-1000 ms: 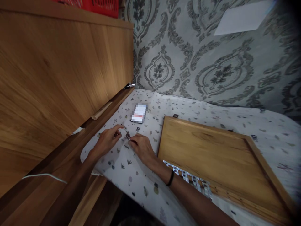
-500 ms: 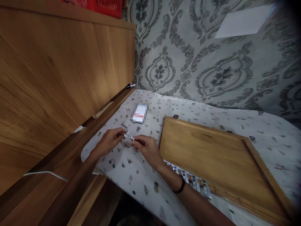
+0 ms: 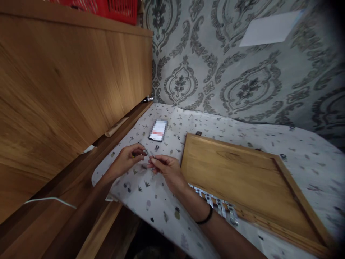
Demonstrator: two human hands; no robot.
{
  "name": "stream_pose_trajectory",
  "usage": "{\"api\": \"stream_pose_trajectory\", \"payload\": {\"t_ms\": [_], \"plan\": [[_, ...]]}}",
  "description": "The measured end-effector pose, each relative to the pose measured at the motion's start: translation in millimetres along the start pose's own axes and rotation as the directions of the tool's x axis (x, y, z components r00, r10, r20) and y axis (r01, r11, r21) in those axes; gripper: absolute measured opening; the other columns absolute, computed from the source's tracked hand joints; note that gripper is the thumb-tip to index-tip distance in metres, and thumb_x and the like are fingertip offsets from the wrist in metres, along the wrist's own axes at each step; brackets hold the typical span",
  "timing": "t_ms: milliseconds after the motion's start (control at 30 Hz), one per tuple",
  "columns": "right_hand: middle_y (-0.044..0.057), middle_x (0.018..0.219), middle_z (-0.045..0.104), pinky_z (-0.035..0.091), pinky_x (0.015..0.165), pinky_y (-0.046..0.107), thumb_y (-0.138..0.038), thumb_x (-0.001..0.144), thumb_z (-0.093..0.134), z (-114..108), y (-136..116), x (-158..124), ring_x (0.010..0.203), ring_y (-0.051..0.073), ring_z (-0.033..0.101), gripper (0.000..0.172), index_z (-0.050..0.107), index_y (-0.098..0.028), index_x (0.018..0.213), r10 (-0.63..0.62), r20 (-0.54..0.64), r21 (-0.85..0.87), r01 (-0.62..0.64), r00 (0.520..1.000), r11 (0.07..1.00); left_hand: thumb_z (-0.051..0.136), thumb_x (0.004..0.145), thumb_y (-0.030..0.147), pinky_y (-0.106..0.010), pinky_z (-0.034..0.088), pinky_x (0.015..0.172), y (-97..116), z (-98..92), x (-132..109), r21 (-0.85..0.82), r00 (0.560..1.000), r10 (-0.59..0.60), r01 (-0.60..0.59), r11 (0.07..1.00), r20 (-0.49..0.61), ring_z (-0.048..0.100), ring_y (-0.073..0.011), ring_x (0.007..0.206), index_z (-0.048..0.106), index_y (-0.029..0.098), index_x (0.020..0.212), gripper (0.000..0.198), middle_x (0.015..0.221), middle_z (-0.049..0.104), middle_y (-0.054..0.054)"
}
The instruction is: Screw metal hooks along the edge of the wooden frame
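Over the patterned cloth, my left hand is closed in a pinch, with a small silver metal hinge at its fingertips. My right hand pinches close beside it, thumb against the fingers. A thin bit of metal seems to show at the right fingertips, too small to make out well. Whether both hands grip one piece or two I cannot tell. Several silver hinges lie in a row along the near edge of a wooden panel, right of my right hand.
A phone with a lit screen lies on the white printed cloth beyond my hands. A tall wooden board stands at the left, with a red basket on top. White paper lies against the patterned wall.
The silver hinge, earlier stretched clearly between both hands, now shows less, mostly at the left fingertips. My hands stay close together. The whole view has shifted slightly.
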State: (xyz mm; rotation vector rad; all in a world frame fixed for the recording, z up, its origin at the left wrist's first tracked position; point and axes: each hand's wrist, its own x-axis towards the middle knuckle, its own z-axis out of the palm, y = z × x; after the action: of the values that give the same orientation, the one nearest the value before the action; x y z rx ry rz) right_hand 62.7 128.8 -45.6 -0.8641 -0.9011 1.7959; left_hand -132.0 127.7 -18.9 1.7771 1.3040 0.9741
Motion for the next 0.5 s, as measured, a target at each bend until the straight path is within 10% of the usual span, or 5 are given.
{"api": "stream_pose_trajectory", "payload": {"t_ms": [500], "plan": [[0.004,0.078,0.075,0.062,0.059,0.011,0.001,0.09,0.062,-2,19,13,0.067,0.01,0.075,0.016,0.067,-0.014,0.089,0.291,0.061,0.52,-0.279,0.955,0.807,0.067,0.086,0.034,-0.029,0.056,0.075,-11,-1.3,18,0.008,0.999,-0.025,0.025,1.0,0.025,0.069,-0.0191,0.083,0.074,0.016,0.093,0.02,0.09,0.076,-0.006]]}}
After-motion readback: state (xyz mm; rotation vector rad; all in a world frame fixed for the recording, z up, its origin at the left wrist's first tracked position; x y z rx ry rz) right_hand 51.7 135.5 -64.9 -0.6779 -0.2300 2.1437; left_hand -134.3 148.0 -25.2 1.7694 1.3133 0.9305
